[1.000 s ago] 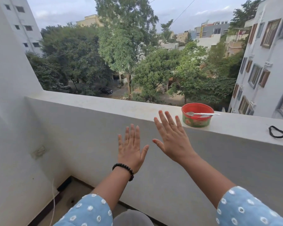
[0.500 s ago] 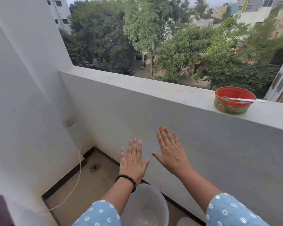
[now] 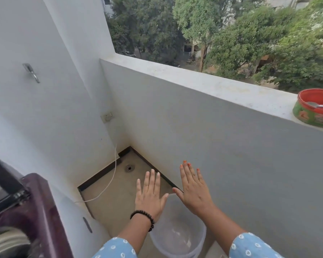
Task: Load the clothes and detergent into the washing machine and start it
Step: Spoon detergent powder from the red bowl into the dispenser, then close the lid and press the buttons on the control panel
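1. Left hand [image 3: 150, 197] and right hand [image 3: 194, 189] both held out flat, fingers straight, backs up, holding nothing, close side by side without touching.
2. Dark purple top-loading washing machine [image 3: 35, 211] sits at lower left against the white wall, well apart from both hands.
3. Translucent white plastic bucket [image 3: 177, 237] stands on the floor below the hands.
4. Red-rimmed green round tub [image 3: 314, 108] with a spoon rests on the parapet ledge [image 3: 203, 81], far right.

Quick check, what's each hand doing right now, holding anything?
Left hand: open, fingers straight, holding nothing.
Right hand: open, fingers spread, holding nothing.
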### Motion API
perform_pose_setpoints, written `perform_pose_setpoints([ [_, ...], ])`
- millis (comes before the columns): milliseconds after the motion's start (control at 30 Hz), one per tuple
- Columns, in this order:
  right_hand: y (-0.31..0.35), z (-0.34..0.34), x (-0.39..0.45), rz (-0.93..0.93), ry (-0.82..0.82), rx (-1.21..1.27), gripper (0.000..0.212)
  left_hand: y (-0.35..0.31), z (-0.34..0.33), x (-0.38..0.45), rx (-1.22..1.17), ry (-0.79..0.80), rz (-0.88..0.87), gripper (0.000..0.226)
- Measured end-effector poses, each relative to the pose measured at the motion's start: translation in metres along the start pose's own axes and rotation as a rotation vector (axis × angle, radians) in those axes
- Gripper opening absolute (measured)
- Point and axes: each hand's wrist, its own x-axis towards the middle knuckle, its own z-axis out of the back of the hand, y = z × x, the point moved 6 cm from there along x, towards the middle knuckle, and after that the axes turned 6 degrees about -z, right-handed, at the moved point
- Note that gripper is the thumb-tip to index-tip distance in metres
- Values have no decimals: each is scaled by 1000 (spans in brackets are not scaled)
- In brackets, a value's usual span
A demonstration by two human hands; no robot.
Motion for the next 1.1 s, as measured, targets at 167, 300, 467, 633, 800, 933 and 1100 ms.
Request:
perform_pose_setpoints([
  [167,22,-11,-3,16,65,-8,81,20,-5,-21,-31,88,89,72],
  [300,40,-15,-7,40,57,-37,82,35,2,-32,-35,101,112,74],
  [467,72,-17,-13,46,74,-25,82,62,18,-48,-3,71,136,73],
  [633,120,-15,-16,95,71,-28,83,96,40,-73,-9,66,181,73],
  [800,184,-14,-23,168,55,6,84,135,60,-99,-6,10,240,73],
  [933,242,-17,-31,251,57,19,82,169,72,-124,-16,-11,281,74],
  [1100,310,-25,-54,377,71,12,89,215,81,-166,5,-20,363,77],
])
